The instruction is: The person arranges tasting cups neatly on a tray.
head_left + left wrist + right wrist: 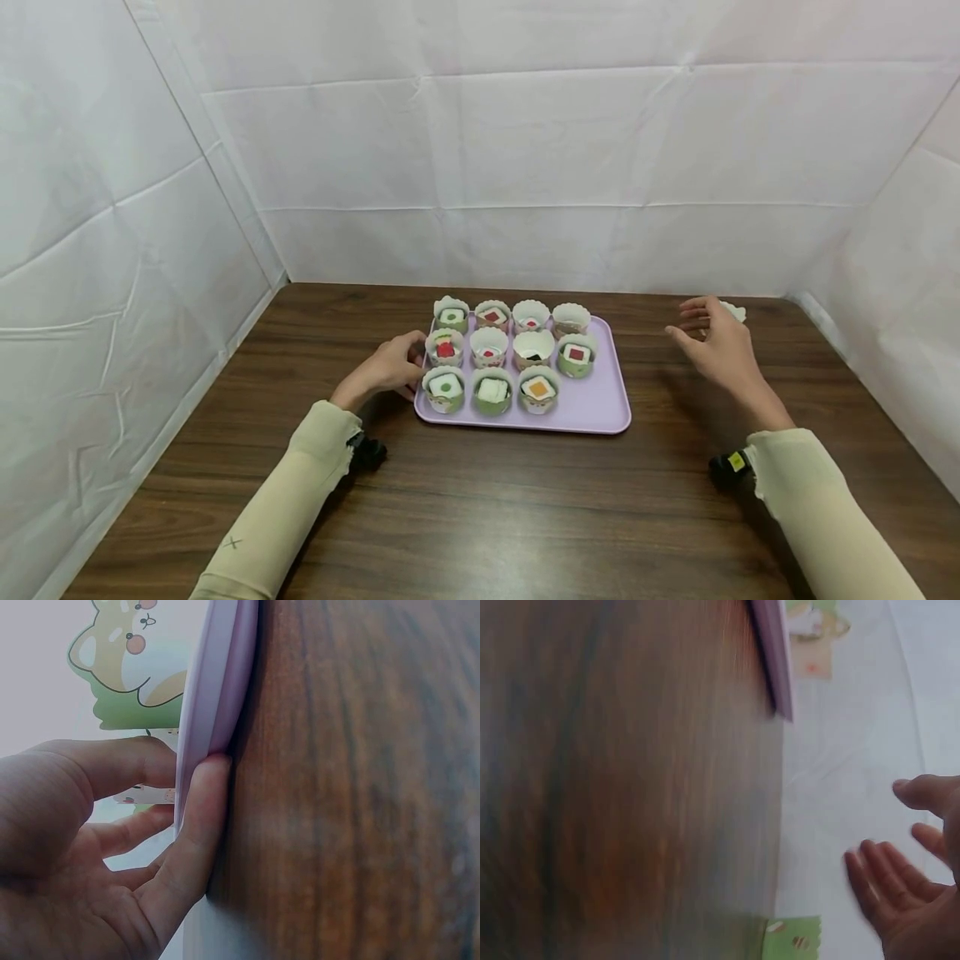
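Note:
A lilac tray (600,404) lies on the table, bearing several paper baking cups in rows. Most cups hold small pieces, such as a white square with a green dot (446,385) and one with an orange centre (538,387). My left hand (390,364) pinches the tray's left rim; its thumb and a finger (201,802) lie on either side of the rim in the left wrist view. To the right of the tray, my right hand (723,346) is raised with relaxed fingers, holding nothing. Partly hidden behind it stands a single green paper cup (791,939).
The brown wooden table (480,517) extends around the tray. White cloth (525,150) hangs behind it and on both sides. The tray's right front area has bare surface beside the front row of cups.

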Demonstrator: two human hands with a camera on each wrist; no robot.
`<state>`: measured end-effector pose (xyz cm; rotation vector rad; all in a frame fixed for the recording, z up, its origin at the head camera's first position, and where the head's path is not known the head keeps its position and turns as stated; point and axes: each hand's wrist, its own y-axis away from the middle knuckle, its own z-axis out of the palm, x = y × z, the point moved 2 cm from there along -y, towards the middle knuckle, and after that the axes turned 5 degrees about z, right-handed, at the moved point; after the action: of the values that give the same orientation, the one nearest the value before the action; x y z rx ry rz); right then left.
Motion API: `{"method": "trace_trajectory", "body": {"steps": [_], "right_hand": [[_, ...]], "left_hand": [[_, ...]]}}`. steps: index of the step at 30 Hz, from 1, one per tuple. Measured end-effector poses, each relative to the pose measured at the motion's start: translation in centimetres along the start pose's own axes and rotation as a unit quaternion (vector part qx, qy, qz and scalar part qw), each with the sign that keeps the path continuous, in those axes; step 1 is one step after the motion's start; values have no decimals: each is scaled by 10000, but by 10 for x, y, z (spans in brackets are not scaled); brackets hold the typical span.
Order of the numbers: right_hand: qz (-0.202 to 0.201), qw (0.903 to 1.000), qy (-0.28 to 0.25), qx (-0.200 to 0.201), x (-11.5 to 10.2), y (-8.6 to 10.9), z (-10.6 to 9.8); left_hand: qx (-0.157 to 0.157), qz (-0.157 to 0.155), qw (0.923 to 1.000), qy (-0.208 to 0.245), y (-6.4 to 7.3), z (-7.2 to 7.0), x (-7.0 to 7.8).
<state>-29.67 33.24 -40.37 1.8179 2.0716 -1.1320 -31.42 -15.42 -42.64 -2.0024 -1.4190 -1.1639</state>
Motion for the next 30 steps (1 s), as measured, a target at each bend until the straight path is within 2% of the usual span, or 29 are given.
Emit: {"method": "trace_trajectory", "body": {"steps": [7, 16, 20, 30], "right_hand": [[-40, 9999, 96, 17, 17, -18, -7], [968, 9948, 84, -292, 48, -38, -29], [1187, 9915, 265, -452, 62, -42, -33], [1805, 9748, 431, -1238, 86, -44, -31]], "left_hand": [[-19, -3, 10000, 7, -1, 1, -1], [54, 30, 9999, 158, 1, 0, 2], [53, 41, 9999, 142, 2, 1, 3], [14, 53, 10000, 75, 3, 0, 3]]}}
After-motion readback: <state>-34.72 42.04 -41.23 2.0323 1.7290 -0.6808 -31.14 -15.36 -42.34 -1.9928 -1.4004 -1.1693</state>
